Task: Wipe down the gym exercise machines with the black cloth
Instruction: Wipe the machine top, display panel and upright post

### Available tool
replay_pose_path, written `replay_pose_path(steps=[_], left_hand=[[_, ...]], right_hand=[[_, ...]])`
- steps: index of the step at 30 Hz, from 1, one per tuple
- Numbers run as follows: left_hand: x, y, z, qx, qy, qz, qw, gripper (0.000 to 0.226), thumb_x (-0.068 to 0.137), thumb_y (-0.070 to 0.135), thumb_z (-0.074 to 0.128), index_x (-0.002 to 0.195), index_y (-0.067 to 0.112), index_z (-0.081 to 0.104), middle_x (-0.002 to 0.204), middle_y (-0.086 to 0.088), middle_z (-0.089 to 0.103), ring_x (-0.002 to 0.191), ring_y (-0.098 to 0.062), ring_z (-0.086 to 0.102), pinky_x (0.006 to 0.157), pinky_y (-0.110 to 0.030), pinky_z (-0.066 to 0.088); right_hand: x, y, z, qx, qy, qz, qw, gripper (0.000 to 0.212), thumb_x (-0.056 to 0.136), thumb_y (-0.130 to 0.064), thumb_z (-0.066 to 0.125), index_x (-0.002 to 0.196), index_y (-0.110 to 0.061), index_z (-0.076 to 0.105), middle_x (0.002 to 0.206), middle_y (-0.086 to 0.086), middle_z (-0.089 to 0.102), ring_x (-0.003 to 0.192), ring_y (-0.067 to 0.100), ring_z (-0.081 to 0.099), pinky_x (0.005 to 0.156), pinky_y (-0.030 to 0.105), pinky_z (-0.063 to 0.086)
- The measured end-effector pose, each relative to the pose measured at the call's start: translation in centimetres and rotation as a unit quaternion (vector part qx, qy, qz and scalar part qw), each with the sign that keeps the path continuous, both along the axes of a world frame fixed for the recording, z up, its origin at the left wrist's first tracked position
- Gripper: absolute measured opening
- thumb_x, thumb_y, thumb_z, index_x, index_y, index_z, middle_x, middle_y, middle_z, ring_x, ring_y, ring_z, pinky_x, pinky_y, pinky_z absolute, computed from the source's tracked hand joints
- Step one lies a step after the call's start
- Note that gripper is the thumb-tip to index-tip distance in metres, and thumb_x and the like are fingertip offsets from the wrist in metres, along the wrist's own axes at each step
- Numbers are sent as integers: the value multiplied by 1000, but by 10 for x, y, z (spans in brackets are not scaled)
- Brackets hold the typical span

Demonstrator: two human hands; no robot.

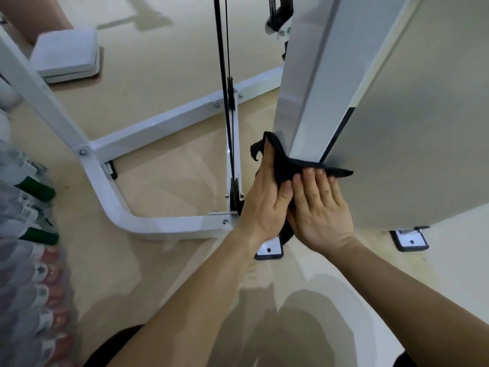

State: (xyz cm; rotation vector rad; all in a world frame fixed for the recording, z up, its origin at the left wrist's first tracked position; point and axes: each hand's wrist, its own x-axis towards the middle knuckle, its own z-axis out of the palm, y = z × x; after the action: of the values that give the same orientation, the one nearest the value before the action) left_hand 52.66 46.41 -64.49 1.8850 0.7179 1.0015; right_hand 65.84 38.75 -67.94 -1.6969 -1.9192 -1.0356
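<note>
A glossy beige floor [158, 62] fills the background and reflects the equipment standing on it. The largest thing is the grey machine housing [410, 128], a tall flat-sided panel that takes up the right half of the frame. The white steel frame [164, 120] comes next, its bolted tubes running from the left edge to the centre. Shrink-wrapped bottles [29, 207] are stacked down the left edge, and a white pad [66, 51] sits at upper left. Two black cables [225, 62] drop vertically through the middle.

At centre, the left hand [264, 200] grips the black cloth [288, 165], its fingers and thumb curled round a bunched part. The right hand [321, 210] lies flatter, with straight fingertips pressing the cloth against the housing's lower corner. The cloth is draped around that corner, with loose ends sticking out on both sides. A small white foot plate [268, 250] lies on the floor below the wrists.

The cloth looks light, soft and limp, so it will probably fold and slip unless it is bunched in the palm. It is best held by that gathered part, with flat fingers spreading the rest over the smooth, rigid panel.
</note>
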Motion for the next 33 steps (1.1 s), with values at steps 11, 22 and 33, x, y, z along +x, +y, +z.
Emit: replay_pose_path(steps=[11, 22, 33], left_hand=[[26, -19, 22, -74, -86, 116, 987, 79, 96, 55, 47, 159, 17, 18, 158, 0, 39, 142, -10, 41, 109, -13, 33], [30, -10, -18, -75, -56, 130, 987, 84, 92, 47, 57, 158, 13, 18, 155, -15, 42, 143, -28, 41, 114, -48, 38], [20, -25, -84, -155, 38, 140, 977, 84, 88, 36, 58, 159, 14, 18, 154, 1, 40, 129, -18, 40, 93, -18, 35]], right_hand=[[-13, -51, 45, -190, 106, 4, 976, 74, 86, -14, 55, 154, -1, 29, 165, 15, 19, 151, 27, 25, 117, 51, 33], [-24, -40, 26, -281, 389, -160, 863, 16, 98, -27, 45, 97, -21, 60, 86, 3, 68, 76, 36, 61, 60, 37, 46], [-24, -33, -3, -398, 518, -236, 720, 30, 102, -41, 32, 93, -27, 57, 100, 0, 67, 96, 32, 56, 78, 39, 45]])
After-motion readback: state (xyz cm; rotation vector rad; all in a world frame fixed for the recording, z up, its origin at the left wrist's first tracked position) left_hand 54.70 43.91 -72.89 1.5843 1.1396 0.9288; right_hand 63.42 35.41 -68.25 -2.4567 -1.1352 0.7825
